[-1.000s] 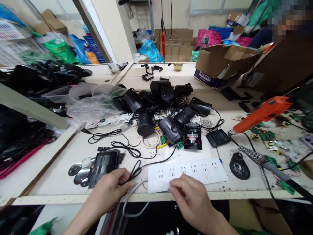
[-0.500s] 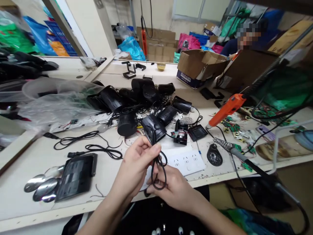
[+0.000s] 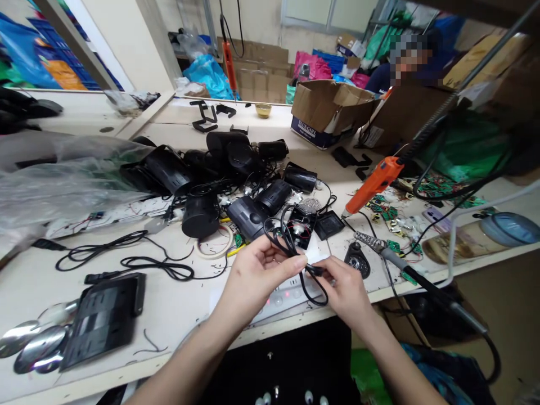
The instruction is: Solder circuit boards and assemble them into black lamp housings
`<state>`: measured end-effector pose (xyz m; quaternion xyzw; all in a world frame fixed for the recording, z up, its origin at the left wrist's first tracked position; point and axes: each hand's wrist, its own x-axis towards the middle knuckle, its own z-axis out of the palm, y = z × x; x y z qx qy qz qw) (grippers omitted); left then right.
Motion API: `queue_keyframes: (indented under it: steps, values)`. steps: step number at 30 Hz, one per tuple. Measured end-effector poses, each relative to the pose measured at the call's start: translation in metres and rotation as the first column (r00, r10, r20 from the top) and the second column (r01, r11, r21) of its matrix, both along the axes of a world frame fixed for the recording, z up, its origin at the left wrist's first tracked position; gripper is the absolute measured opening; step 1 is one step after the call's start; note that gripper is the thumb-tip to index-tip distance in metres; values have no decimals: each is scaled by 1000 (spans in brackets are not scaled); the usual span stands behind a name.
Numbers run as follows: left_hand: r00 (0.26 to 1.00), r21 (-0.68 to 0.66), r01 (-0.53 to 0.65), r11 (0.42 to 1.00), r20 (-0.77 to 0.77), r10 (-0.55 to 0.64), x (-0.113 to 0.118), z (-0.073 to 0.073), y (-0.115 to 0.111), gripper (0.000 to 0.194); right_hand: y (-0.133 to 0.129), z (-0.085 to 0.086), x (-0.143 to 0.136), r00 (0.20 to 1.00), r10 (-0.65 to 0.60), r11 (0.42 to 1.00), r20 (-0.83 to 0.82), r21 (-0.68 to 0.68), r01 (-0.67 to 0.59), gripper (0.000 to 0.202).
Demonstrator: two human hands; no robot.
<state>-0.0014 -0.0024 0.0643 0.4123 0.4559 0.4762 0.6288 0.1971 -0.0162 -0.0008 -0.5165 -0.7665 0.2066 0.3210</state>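
My left hand (image 3: 255, 278) pinches a looped black power cord (image 3: 319, 298) between thumb and fingers, above the near edge of the bench. To its right, my right hand (image 3: 348, 289) has its fingertips closed on a thicker end of the same cord. The exact shape of that end is partly hidden. Below both hands lies a white power strip (image 3: 276, 306) with a red light showing. Just beyond the cord loops are an opened black housing (image 3: 298, 232) with red wires and a black cylindrical housing (image 3: 247, 216).
Black cylindrical housings (image 3: 200, 216) are heaped mid-bench. An orange electric screwdriver (image 3: 371, 185) hangs at right, near a soldering iron (image 3: 405, 269) and green circuit boards (image 3: 383, 208). Coiled cords (image 3: 158, 263) and a black casing (image 3: 103, 320) lie left. A person (image 3: 379, 79) sits behind a cardboard box (image 3: 333, 112).
My right hand has come up from below the cord and moved right, now gripping its end. The left hand has shifted slightly right with the loops. The camera view has turned a little right.
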Motion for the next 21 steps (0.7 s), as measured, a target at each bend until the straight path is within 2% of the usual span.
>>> queue_keyframes:
  steps: [5,12,17,21]
  values:
    - [999,-84,-4,996,33,7,1,-17,2,28,-6,-7,-4,997,-65,996,48,59,63,16]
    - [997,-182,-17,983,75,31,-12,-32,3,29,-8,-9,-7,993,-49,983,108,184,28,20]
    - [995,-253,-32,967,83,55,-15,-39,5,30,-3,-7,-6,987,-75,991,145,118,58,26]
    - [999,-243,-31,970,29,39,-14,-40,7,28,2,-5,-4,987,-112,987,113,130,97,33]
